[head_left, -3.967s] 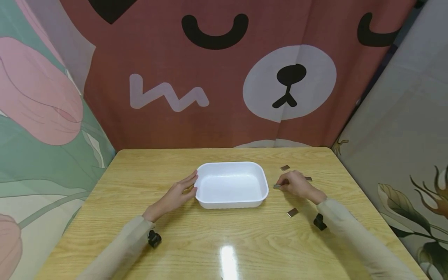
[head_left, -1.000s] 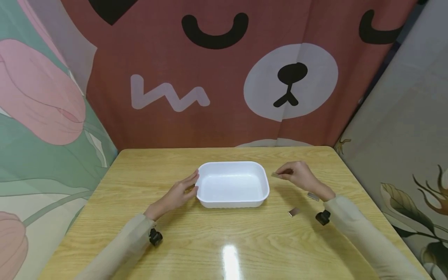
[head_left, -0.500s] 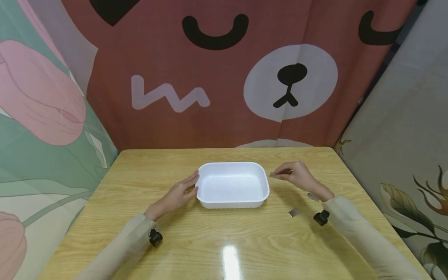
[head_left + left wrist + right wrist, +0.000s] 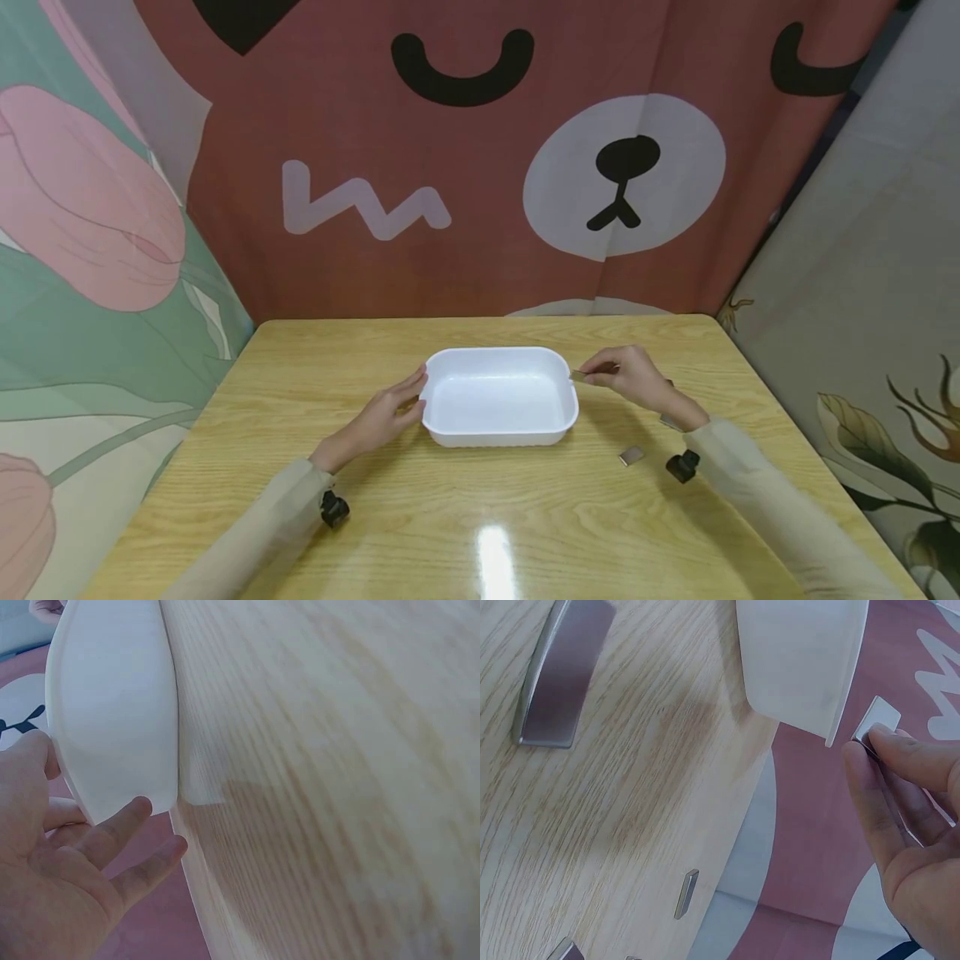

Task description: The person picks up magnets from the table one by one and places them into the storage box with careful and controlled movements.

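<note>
A white rectangular tray stands on the table in the head view. My left hand touches its left end with extended fingers; in the left wrist view two fingers lie against the tray's end. My right hand pinches a small flat rectangular silvery piece between thumb and fingertips. In the head view the piece overlaps the tray's right rim, held above the table. A similar flat piece lies on the table below the right hand. Others are partly hidden behind the right wrist in the head view.
In the right wrist view, a large-looking flat piece lies close by and a smaller one near the table edge. A patterned red curtain hangs behind the wooden table, with printed fabric at both sides.
Over the last second my right hand has moved left with the pinched piece, up to the tray's rim. The piece at the back right seen four seconds ago has left its place. My left hand stays put.
</note>
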### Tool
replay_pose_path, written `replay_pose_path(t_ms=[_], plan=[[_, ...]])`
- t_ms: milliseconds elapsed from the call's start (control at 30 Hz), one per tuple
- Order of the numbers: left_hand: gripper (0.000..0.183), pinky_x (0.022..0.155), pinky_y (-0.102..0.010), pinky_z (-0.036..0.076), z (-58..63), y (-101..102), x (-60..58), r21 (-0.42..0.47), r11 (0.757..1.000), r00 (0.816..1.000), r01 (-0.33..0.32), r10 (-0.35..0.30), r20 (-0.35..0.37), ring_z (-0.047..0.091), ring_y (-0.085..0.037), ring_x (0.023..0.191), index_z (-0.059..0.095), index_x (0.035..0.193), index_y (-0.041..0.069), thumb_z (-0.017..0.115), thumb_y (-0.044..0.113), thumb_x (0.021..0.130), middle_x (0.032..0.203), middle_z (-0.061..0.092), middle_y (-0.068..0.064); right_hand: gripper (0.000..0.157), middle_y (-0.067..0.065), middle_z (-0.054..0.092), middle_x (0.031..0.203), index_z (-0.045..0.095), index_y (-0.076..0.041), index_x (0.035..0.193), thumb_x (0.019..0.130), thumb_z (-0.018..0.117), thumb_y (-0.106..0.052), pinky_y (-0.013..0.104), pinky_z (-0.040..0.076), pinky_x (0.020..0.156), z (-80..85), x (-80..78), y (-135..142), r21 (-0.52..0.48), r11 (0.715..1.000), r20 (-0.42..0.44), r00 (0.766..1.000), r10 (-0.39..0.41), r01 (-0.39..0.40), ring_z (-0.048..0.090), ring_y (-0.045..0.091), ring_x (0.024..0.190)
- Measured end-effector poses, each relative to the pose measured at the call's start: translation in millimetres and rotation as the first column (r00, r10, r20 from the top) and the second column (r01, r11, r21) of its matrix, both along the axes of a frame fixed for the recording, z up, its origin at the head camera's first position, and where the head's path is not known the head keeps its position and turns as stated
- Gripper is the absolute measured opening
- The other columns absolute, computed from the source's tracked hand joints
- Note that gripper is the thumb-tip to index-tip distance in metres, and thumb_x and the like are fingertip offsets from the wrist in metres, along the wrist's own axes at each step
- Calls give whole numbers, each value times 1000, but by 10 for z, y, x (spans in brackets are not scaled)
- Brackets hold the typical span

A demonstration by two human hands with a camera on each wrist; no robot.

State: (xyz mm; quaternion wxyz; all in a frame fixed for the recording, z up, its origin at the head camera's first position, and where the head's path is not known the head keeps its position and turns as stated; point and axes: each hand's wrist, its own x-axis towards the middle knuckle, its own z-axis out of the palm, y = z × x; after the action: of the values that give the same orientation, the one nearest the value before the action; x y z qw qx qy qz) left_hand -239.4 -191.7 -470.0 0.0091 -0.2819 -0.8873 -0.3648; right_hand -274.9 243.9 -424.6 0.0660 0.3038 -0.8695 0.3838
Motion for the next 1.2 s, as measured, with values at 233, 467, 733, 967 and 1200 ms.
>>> replay_pose_path(t_ms=[233,467,733,967,1200], plan=[[53,105,-37,43,-2,2,-1,8,1000,1000,0,0,-8,35,-30,139,37,147,-7,56,15,103,158,22,-13,14,10,74,93,78,-1,96,83,76,5,27,61,67,13,13,-40,-8,1000,14,1000,14,-14,71,23,80],[54,104,-36,44,-3,-6,6,15,1000,1000,6,-6,0,38,-29,138,36,148,-6,56,17,103,159,22,-14,15,9,74,92,79,-3,95,83,77,5,27,61,68,13,8,-125,-23,999,28,999,24,-24,71,21,81],[53,104,-38,44,2,5,5,15,1000,1000,11,-11,-8,35,-31,139,36,147,-7,57,14,103,159,22,-14,15,9,74,93,79,-3,95,83,76,5,26,61,68,31,10,-207,-11,999,42,998,40,-39,71,24,82],[52,103,-36,45,15,7,6,19,1000,1000,9,-9,2,33,-31,140,37,147,-7,57,13,103,158,22,-13,13,9,74,93,78,-4,96,84,77,1,25,60,68,11,-4,-218,-1,999,48,998,40,-40,71,21,82],[52,102,-37,46,16,2,8,19,1000,1000,7,-7,7,35,-31,139,36,147,-8,56,12,103,158,21,-14,12,9,74,93,79,-4,96,84,77,0,25,60,68,11,-10,-237,-3,999,49,998,47,-47,70,20,81]])
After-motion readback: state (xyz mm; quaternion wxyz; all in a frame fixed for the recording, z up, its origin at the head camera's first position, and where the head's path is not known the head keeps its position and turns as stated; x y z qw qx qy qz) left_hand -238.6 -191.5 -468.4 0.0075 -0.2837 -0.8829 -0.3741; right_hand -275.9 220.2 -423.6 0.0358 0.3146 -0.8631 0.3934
